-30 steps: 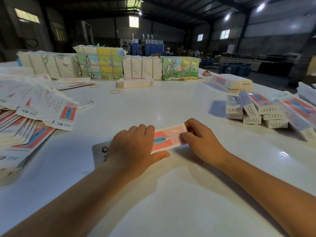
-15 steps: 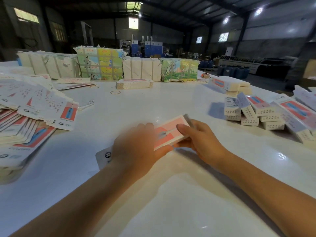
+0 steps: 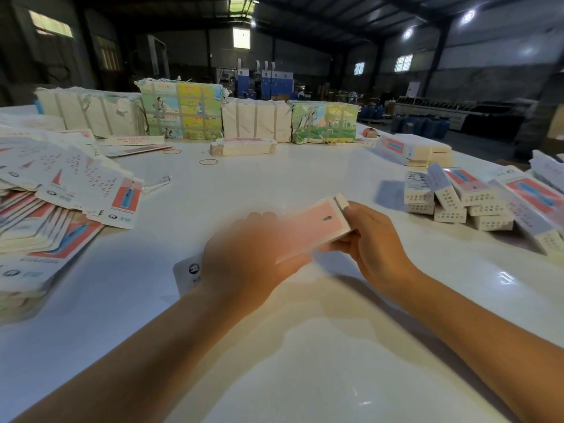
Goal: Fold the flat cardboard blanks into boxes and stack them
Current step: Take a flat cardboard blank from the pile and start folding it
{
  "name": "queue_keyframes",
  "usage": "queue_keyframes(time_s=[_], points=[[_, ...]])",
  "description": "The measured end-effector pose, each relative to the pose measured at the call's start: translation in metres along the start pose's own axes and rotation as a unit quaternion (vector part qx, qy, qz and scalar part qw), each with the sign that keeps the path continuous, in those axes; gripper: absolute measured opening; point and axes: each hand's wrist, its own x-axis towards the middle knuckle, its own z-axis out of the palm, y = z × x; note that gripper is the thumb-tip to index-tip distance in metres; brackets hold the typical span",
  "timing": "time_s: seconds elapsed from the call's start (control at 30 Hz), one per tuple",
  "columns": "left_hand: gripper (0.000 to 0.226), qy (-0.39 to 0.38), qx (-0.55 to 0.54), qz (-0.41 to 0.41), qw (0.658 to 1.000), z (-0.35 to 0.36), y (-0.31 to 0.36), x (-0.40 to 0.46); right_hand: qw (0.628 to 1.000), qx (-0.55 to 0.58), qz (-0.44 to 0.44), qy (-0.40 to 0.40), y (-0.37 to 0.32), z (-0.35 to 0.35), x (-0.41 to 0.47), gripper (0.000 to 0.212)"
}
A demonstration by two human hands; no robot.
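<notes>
A pink and white cardboard blank is lifted off the white table in the middle, tilted with its right end raised. My right hand grips that right end, fingers curled under it and thumb on top. My left hand, blurred by motion, holds the blank's left part; its white tab sticks out at the left. A fanned heap of flat blanks lies at the left. Folded boxes are piled at the right.
Strapped bundles of printed blanks line the far edge of the table. A small stack of flat blanks and two rubber bands lie in front of them. More folded boxes sit at the far right.
The blank lay flat on the table under both hands; now both hands have lifted it and tilted its right end upward, opening it into a thicker shape.
</notes>
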Motion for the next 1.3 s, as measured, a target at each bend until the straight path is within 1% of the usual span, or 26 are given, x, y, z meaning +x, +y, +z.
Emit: queue_keyframes(time_s=[0.07,0.17,0.2,0.27,0.33,0.4,0.47,0.53,0.57,0.6,0.63,0.7,0.73,0.8,0.83,0.87,0.93,0.97,1.03,1.1,1.23,1.3], points=[[0.068,-0.002,-0.001,0.005,1.000,0.002,-0.001,-0.001,1.000,-0.015,-0.022,-0.013,0.000,0.000,-0.002,0.044],[0.065,-0.001,0.001,0.012,1.000,0.002,-0.002,-0.001,0.998,-0.030,-0.037,-0.029,0.000,-0.001,-0.003,0.058],[0.065,0.003,0.001,0.015,1.000,0.002,-0.002,-0.001,0.998,-0.039,-0.048,-0.033,0.001,-0.001,-0.003,0.057],[0.067,0.009,-0.001,0.020,1.000,0.001,-0.001,0.000,0.995,-0.067,-0.069,-0.039,0.000,-0.001,-0.004,0.042],[0.068,0.010,0.004,0.025,1.000,0.000,0.000,0.000,0.985,-0.138,-0.098,-0.023,0.002,-0.001,-0.005,0.033],[0.069,0.004,0.017,0.027,0.999,0.000,0.002,0.000,0.966,-0.221,-0.135,-0.006,0.004,-0.001,-0.008,0.032],[0.068,0.002,0.032,0.030,0.999,-0.001,0.002,-0.001,0.951,-0.267,-0.155,-0.006,0.002,0.001,-0.012,0.030],[0.068,0.006,0.049,0.036,0.998,-0.002,0.002,-0.002,0.938,-0.302,-0.170,-0.009,-0.001,0.003,-0.015,0.035],[0.069,0.009,0.056,0.040,0.998,-0.002,0.002,-0.002,0.934,-0.312,-0.171,-0.010,-0.002,0.004,-0.016,0.033],[0.069,0.010,0.060,0.043,0.997,-0.002,0.003,-0.003,0.937,-0.308,-0.162,-0.011,-0.001,0.005,-0.016,0.028],[0.070,0.008,0.062,0.042,0.997,-0.003,0.004,-0.003,0.948,-0.286,-0.137,-0.012,-0.001,0.007,-0.017,0.024],[0.070,0.002,0.063,0.030,0.998,-0.002,0.006,-0.003,0.978,-0.196,-0.061,-0.030,-0.003,0.012,-0.016,0.029],[0.069,-0.002,0.059,0.019,0.998,-0.002,0.006,-0.003,0.987,-0.152,-0.031,-0.048,-0.003,0.013,-0.015,0.033],[0.067,-0.016,0.043,-0.009,0.999,-0.002,0.004,-0.002,0.994,-0.093,0.011,-0.064,-0.004,0.012,-0.012,0.041],[0.067,-0.024,0.032,-0.022,0.999,-0.002,0.004,-0.002,0.995,-0.079,0.018,-0.057,-0.004,0.011,-0.011,0.046],[0.070,-0.030,0.022,-0.034,0.999,-0.002,0.003,-0.001,0.996,-0.080,0.007,-0.043,-0.004,0.010,-0.010,0.046],[0.078,-0.033,0.014,-0.058,0.998,-0.003,0.002,0.001,0.992,-0.120,-0.048,0.003,-0.001,0.010,-0.009,0.027],[0.082,-0.030,0.011,-0.066,0.997,-0.003,0.002,0.001,0.987,-0.145,-0.073,0.023,0.000,0.010,-0.010,0.021],[0.084,-0.019,0.000,-0.067,0.998,-0.002,0.001,0.001,0.980,-0.166,-0.104,0.032,0.001,0.011,-0.012,0.024],[0.085,-0.022,-0.011,-0.059,0.998,-0.002,0.000,0.001,0.974,-0.183,-0.131,0.023,0.002,0.011,-0.013,0.025],[0.075,-0.016,-0.025,-0.032,0.999,-0.006,0.001,-0.001,0.954,-0.230,-0.192,0.012,-0.001,0.009,-0.018,0.024],[0.076,-0.009,-0.022,-0.023,0.999,-0.007,-0.001,-0.002,0.950,-0.235,-0.207,0.009,-0.004,0.008,-0.017,0.021]])
